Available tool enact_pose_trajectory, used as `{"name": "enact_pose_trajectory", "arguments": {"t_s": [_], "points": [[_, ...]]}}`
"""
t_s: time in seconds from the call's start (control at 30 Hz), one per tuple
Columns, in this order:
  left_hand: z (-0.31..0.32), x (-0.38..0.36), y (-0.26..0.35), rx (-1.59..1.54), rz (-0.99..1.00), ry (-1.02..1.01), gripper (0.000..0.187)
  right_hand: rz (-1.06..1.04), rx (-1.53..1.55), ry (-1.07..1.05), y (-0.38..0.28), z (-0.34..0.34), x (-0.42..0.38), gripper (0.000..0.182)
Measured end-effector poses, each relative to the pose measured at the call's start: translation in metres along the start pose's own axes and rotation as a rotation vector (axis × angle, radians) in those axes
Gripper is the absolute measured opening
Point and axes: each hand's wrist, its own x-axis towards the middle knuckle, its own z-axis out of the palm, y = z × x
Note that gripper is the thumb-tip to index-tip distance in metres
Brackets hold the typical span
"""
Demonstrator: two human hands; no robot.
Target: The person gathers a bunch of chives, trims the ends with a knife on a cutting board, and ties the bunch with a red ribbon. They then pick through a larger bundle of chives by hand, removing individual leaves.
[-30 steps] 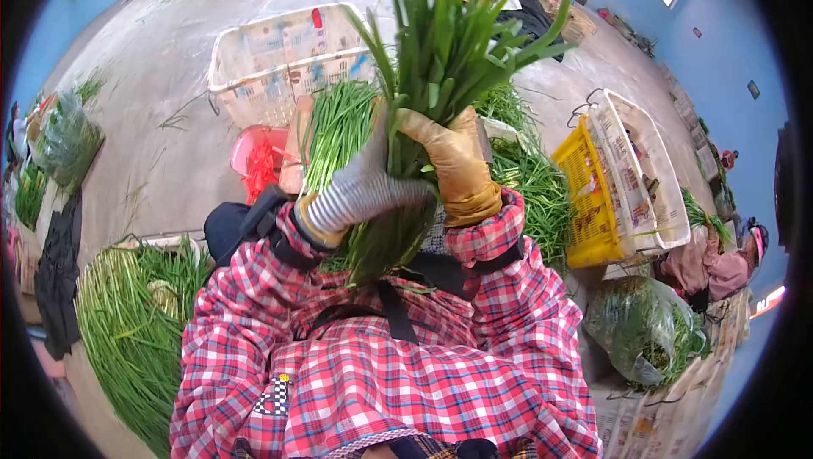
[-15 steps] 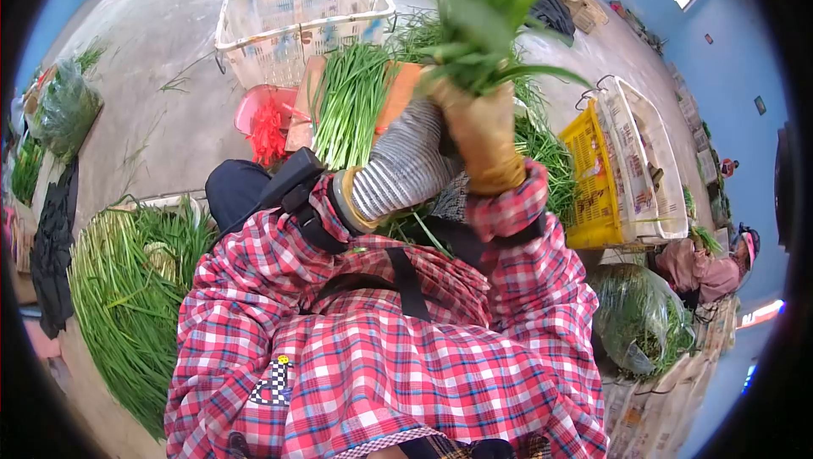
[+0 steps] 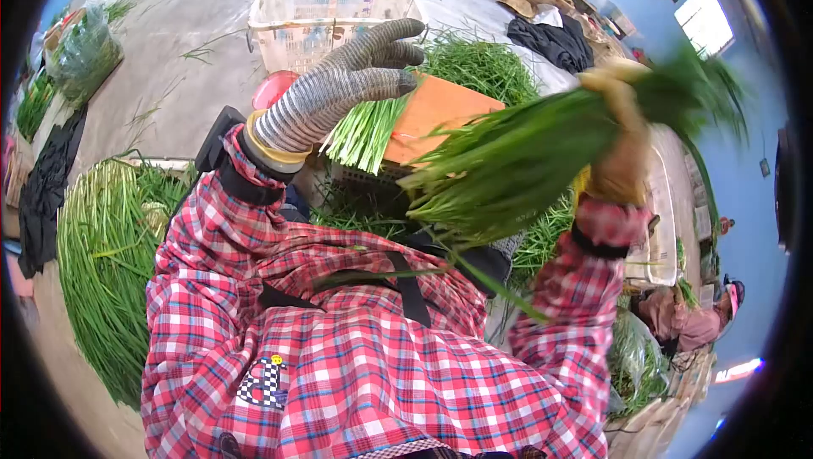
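My left hand, in a grey striped glove, is raised with its fingers apart and nothing in it. Behind its fingertips lies a bundle of chives on an orange board, partly covered by the hand. My right hand, in a tan and yellow glove and blurred by motion, grips a thick bunch of chives around its middle. The bunch tilts sideways, pale ends toward the lower left and leafy tips toward the upper right. A few loose blades dangle beneath it.
A white plastic crate stands beyond the board, with a pink bowl nearby. Loose greens are heaped behind the board. A large pile of chives lies at left. Another person sits at far right beside a bagged bundle.
My right hand has swung the bunch right and tipped it from upright to sideways. My left hand has come away to the left, its fingers now spread. The view has shifted slightly.
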Motion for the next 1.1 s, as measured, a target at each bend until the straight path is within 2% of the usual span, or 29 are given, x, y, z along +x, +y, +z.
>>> {"name": "enact_pose_trajectory", "arguments": {"t_s": [0.03, 0.1, 0.17, 0.23, 0.27, 0.3, 0.37, 0.4, 0.43, 0.47, 0.5, 0.57, 0.63, 0.67, 0.7, 0.77, 0.83, 0.9, 0.97, 1.0, 1.03, 1.07, 1.1], "points": [[0.004, -0.001, 0.001, 0.002, 0.012, -0.013, 0.063, 0.005, -0.026, -0.006, 0.013, 0.006, 0.005, 0.01], [0.004, -0.002, 0.004, 0.097, 0.006, -0.03, 0.063, -0.241, 0.377, -0.245, 0.008, 0.016, -0.009, 0.01], [0.002, 0.0, 0.004, 0.122, -0.021, -0.057, 0.066, -0.298, 0.727, -0.243, -0.012, 0.019, -0.02, 0.011], [0.001, 0.01, 0.002, -0.086, -0.019, -0.108, 0.07, 0.035, 0.019, 0.068, 0.001, -0.002, 0.005, 0.012], [0.002, 0.015, 0.008, 0.056, 0.021, -0.106, 0.07, -0.105, -0.073, -0.12, 0.004, -0.004, 0.0, 0.015], [0.004, 0.018, 0.009, 0.09, 0.084, -0.153, 0.069, -0.336, 0.161, -0.298, 0.006, 0.001, 0.001, 0.016], [0.009, 0.02, 0.019, 0.073, 0.079, -0.203, 0.071, -0.34, 0.806, -0.095, -0.012, 0.015, -0.022, 0.016], [0.012, 0.023, 0.014, -0.011, 0.045, -0.215, 0.072, -0.224, 0.471, 0.092, -0.02, 0.001, -0.007, 0.017], [0.012, 0.03, 0.016, -0.074, 0.036, -0.226, 0.074, 0.003, 0.117, 0.032, -0.01, -0.017, 0.011, 0.017], [0.011, 0.034, 0.021, 0.114, 0.061, -0.197, 0.074, -0.138, 0.024, -0.117, 0.003, -0.018, 0.009, 0.017], [0.014, 0.037, 0.023, 0.078, 0.089, -0.213, 0.074, -0.297, -0.074, -0.275, 0.004, -0.01, 0.015, 0.018], [0.015, 0.04, 0.024, 0.067, 0.102, -0.226, 0.075, -0.536, 0.555, -0.79, 0.003, 0.002, 0.027, 0.021], [0.023, 0.048, 0.031, 0.077, 0.092, -0.217, 0.079, 0.036, 0.017, -0.071, -0.008, 0.013, 0.021, 0.012], [0.029, 0.05, 0.039, -0.025, 0.098, -0.27, 0.082, 0.175, 0.056, 0.044, 0.014, 0.014, 0.03, 0.023], [0.027, 0.054, 0.039, 0.09, 0.092, -0.243, 0.084, 0.053, -0.036, -0.024, 0.002, 0.021, 0.017, 0.03], [0.015, 0.068, 0.016, 0.073, 0.156, -0.247, 0.085, -0.453, 0.217, -0.799, -0.008, 0.012, 0.046, 0.029], [0.016, 0.079, 0.018, -0.123, 0.135, -0.32, 0.088, 0.166, 0.312, -0.313, -0.026, 0.034, 0.026, 0.025], [0.015, 0.096, 0.009, -0.307, 0.242, -0.383, 0.085, -0.062, 0.17, -0.439, -0.014, 0.06, 0.043, 0.025], [-0.005, 0.097, 0.003, -0.259, 0.257, -0.173, 0.085, -0.061, 0.054, -0.432, -0.028, 0.086, 0.042, 0.021], [0.013, 0.09, 0.012, -0.224, 0.218, -0.046, 0.087, -0.084, 0.093, -0.453, -0.028, 0.098, 0.048, 0.034], [0.012, 0.086, 0.0, -0.489, 0.214, -0.058, 0.084, -0.11, 0.133, -0.469, -0.027, 0.107, 0.06, 0.047], [0.008, 0.084, -0.005, -0.654, 0.199, -0.172, 0.082, -0.241, 0.064, -0.416, -0.026, 0.11, 0.068, 0.047], [0.002, 0.082, -0.007, -0.821, 0.184, -0.283, 0.08, -0.235, 0.073, -0.395, -0.025, 0.115, 0.08, 0.047]]}}
